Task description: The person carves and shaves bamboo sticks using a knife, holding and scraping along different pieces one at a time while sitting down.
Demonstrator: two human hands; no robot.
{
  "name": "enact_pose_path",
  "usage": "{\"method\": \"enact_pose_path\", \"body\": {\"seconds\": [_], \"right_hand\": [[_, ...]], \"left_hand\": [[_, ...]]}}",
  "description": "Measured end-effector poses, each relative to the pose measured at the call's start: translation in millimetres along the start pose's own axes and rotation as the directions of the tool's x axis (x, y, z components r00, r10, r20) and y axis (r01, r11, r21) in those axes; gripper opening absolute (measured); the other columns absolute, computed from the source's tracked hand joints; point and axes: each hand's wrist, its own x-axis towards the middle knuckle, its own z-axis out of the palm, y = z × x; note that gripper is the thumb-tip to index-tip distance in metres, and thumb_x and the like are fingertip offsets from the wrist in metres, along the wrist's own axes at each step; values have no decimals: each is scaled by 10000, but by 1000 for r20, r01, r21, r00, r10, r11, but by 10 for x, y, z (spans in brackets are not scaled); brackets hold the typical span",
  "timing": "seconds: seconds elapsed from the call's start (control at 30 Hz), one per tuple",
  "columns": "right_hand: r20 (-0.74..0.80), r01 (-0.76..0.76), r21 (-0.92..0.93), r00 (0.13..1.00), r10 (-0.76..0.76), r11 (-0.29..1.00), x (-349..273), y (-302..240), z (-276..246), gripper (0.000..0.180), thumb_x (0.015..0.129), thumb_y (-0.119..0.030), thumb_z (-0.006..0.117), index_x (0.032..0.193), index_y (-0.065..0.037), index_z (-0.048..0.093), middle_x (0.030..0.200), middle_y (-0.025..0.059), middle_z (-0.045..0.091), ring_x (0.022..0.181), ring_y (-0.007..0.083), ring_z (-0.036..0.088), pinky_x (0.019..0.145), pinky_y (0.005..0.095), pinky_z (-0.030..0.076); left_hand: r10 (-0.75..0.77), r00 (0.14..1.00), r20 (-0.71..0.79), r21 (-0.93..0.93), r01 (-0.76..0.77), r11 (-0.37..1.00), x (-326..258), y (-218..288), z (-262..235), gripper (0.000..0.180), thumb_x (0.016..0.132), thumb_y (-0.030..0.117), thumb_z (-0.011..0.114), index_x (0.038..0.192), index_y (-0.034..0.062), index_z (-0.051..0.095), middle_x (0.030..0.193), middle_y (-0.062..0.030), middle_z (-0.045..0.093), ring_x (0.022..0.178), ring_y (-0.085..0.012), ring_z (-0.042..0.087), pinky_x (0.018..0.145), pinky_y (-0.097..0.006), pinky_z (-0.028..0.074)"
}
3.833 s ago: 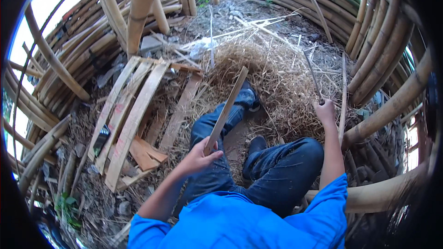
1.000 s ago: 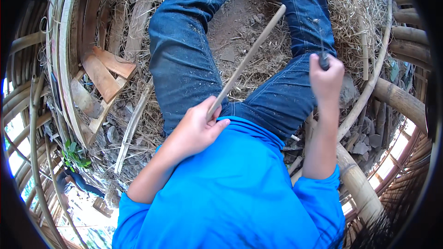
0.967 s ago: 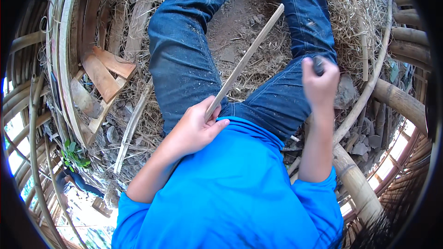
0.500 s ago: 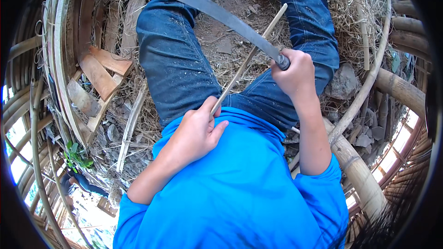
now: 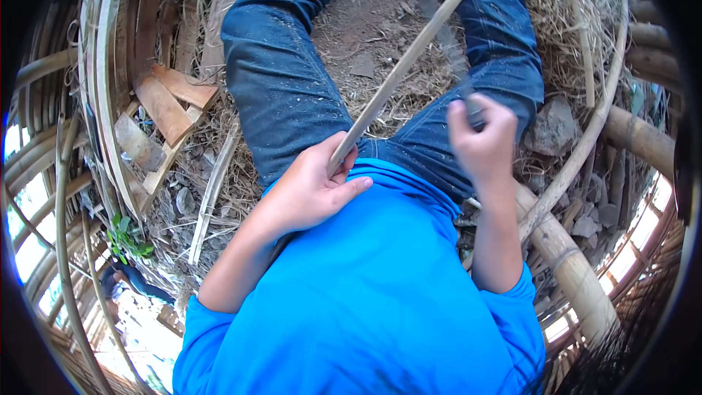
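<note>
Since 0.5 s ago the knife blade (image 5: 431, 11) has swung: then it lay flat across the thighs pointing far-left, now it stands up toward the far edge, motion-blurred, running beside the far end of the bamboo strip (image 5: 398, 77). Right hand (image 5: 479, 139) has dropped nearer the body and a bit to the right; left hand (image 5: 311, 186) and strip roughly where they were.

L hand: fingers curled round the near end of the strip, thumb on top, closed grip, resting at the waist against the blue shirt (image 5: 365, 307). Strip slants from that hand up to the far right, crossing the gap between the legs, far tip over bare dirt (image 5: 358, 22).

R hand: fist closed round the knife handle (image 5: 475, 111), only a dark stub showing above the knuckles. Blade is blurred, so can't tell if the edge touches the strip or just passes beside it.

Person sits w/ legs in blue jeans (image 5: 281, 80) stretched to the far side, pale dust specks on the denim.

Around: short cut wood pieces (image 5: 172, 102) to the left, well apart from the hands; bent bamboo slats (image 5: 102, 88) further left; thick bamboo pole (image 5: 567, 267) near right, just beside the R forearm; dry straw (image 5: 563, 7) far right; grey stones (image 5: 552, 128) right of the R thigh.
</note>
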Motion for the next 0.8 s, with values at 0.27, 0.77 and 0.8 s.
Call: {"method": "enact_pose_path", "body": {"seconds": [0.27, 0.77, 0.8], "right_hand": [[83, 221, -173, 974, -209, 960, -260, 15, 329, 140, 601, -201, 674, 677, -85, 656, 608, 162, 619, 617, 342, 648, 575, 434, 520], [-286, -245, -323, 946, 152, 914, 479, 962, -721, 258, 765, -221, 602, 697, 26, 633, 594, 166, 611, 565, 281, 623, 577, 398, 463], [-293, -167, -266, 952, 85, 949, 436, 954, -775, 243, 782, -171, 604, 660, 38, 585, 534, 111, 558, 499, 174, 527, 522, 352, 414]], "left_hand": [[-8, 1000, -9, 118, 9, 993, -80, 22, 176, 295, 804, 99, 698, 969, 13, 469, 675, 12, 372, 599, -73, 348, 532, -258, 334], [-21, 999, 27, 125, 17, 992, -352, -101, 216, 270, 790, 70, 708, 851, 50, 446, 592, 11, 364, 539, -68, 359, 491, -257, 328], [-22, 999, -29, 84, 24, 996, -335, -119, 189, 268, 794, 76, 710, 850, 52, 448, 599, 19, 363, 542, -59, 352, 491, -249, 324]]}}
